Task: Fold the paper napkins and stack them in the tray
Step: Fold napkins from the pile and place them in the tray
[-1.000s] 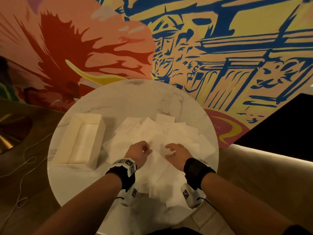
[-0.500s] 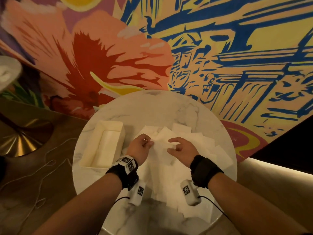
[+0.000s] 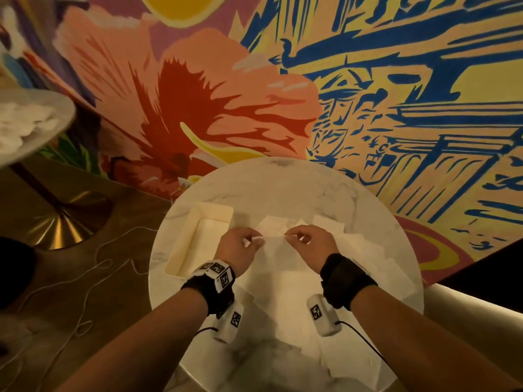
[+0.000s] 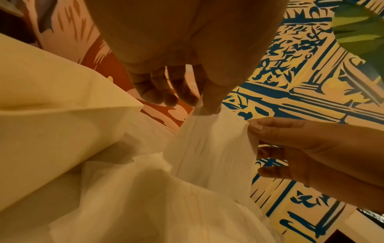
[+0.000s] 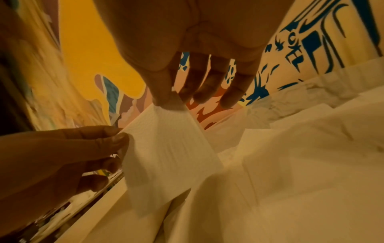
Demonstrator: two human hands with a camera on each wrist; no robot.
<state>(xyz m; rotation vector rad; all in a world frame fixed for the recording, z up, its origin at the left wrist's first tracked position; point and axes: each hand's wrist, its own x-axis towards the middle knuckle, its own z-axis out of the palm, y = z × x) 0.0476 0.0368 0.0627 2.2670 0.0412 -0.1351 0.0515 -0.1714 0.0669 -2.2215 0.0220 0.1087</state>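
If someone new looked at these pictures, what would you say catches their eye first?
Probably the vivid painted mural of a coral-red flower and blue line drawings filling the wall behind the round white marble table. Next, at the table's middle, the left hand and right hand each pinch a top corner of one white paper napkin, lifted above the loose pile of white napkins. The cream rectangular tray sits just left of them.

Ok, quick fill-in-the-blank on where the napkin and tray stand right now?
1. Both hands pinch one paper napkin by its ____ edge.
2. The left hand and right hand hold it ____ the pile of loose napkins.
3. The cream tray sits to the ____ of that pile, on the round marble table.

Missing: top; above; left
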